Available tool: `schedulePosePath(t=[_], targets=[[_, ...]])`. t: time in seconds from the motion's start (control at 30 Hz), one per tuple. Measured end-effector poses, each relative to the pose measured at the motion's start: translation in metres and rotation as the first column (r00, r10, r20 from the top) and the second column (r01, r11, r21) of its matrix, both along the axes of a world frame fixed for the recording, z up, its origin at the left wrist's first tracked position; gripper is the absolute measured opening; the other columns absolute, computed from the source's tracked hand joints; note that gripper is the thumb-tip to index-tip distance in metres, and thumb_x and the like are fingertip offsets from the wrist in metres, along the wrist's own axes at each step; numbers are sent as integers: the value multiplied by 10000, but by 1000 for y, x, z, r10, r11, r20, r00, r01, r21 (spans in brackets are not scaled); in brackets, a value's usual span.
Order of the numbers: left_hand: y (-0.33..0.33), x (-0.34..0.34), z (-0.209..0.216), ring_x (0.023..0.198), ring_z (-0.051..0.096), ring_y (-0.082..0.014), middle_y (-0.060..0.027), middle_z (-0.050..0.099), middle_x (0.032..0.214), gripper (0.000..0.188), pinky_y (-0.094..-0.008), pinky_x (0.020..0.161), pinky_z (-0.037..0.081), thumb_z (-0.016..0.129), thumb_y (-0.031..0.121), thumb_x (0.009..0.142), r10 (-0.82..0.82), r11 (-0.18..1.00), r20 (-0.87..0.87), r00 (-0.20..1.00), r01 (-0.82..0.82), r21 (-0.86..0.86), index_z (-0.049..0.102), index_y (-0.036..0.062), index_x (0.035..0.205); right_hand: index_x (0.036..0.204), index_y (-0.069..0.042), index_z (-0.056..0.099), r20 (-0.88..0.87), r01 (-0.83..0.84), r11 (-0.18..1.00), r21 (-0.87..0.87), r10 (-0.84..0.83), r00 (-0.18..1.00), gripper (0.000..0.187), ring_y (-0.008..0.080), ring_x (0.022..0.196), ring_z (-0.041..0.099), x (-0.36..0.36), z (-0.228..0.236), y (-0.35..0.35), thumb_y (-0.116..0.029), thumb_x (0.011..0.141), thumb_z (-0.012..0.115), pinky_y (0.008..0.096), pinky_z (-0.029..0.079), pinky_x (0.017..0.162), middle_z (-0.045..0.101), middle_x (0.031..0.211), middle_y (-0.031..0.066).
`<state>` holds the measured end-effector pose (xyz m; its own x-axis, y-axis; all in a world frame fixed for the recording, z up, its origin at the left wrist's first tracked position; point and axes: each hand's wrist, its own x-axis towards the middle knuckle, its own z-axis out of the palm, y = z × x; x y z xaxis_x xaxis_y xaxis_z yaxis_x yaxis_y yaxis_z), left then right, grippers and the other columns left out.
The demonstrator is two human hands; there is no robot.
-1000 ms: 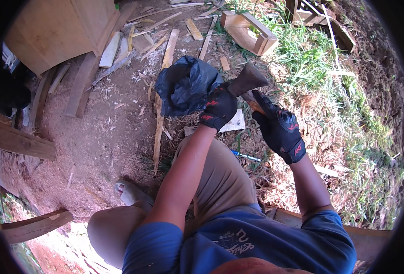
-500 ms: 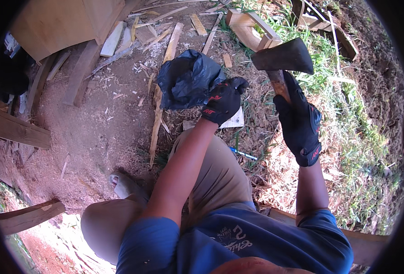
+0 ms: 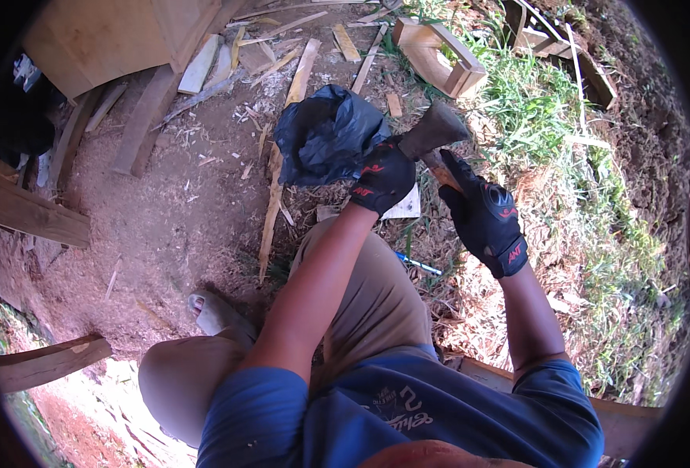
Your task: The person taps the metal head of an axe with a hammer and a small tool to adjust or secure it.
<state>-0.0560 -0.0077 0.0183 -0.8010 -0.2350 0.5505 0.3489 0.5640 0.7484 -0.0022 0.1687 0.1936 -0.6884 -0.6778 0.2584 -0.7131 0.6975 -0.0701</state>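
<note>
My right hand (image 3: 487, 226), in a black glove with red marks, is wrapped round the wooden handle of an axe (image 3: 434, 129). The dark axe head now lies right beside my left hand (image 3: 386, 178), and its blunt end comes up to the fingers; contact cannot be made out. My left hand wears a matching glove and is closed above a pale flat piece of wood (image 3: 406, 204). Whatever its fingers grip is hidden. A crumpled black plastic bag (image 3: 325, 129) lies just beyond and left of it.
A blue pen-like item (image 3: 419, 264) lies right of my knee. Wood strips (image 3: 302, 74) and chips are scattered ahead. A wooden frame piece (image 3: 442, 58) rests on grass at the far right. Curved beams (image 3: 143, 121) and a wooden panel (image 3: 111, 39) stand at the left.
My right hand has brought the axe down and left, from raised at the right to beside my left hand. The left hand stays closed in nearly the same place.
</note>
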Motion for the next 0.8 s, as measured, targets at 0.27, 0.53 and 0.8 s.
schedulePosePath(t=[0.27,0.53,0.8], targets=[[1,2,16,868,705,-369,-155,727,957,229,-499,784,539,576,57,952,-103,990,-124,987,114,88,690,103,1146,1545,-227,549,-158,5,979,-205,-38,987,585,400,962,747,7,24,-6,-179,987,720,476,591,797,754,1142,205],[-7,6,10,902,719,-375,-146,740,988,228,-505,793,554,601,100,951,-84,994,-39,996,87,62,697,95,1158,1548,-170,543,-55,66,975,-213,-79,995,577,398,1080,735,13,36,-11,-156,995,709,461,587,875,722,1285,213],[2,-4,6,912,729,-328,-129,748,989,230,-483,821,547,631,101,955,-50,996,35,998,48,74,698,108,1175,1563,-242,531,-73,-13,999,-44,10,997,621,400,950,751,-4,19,-4,-193,980,736,459,592,788,750,1175,205]])
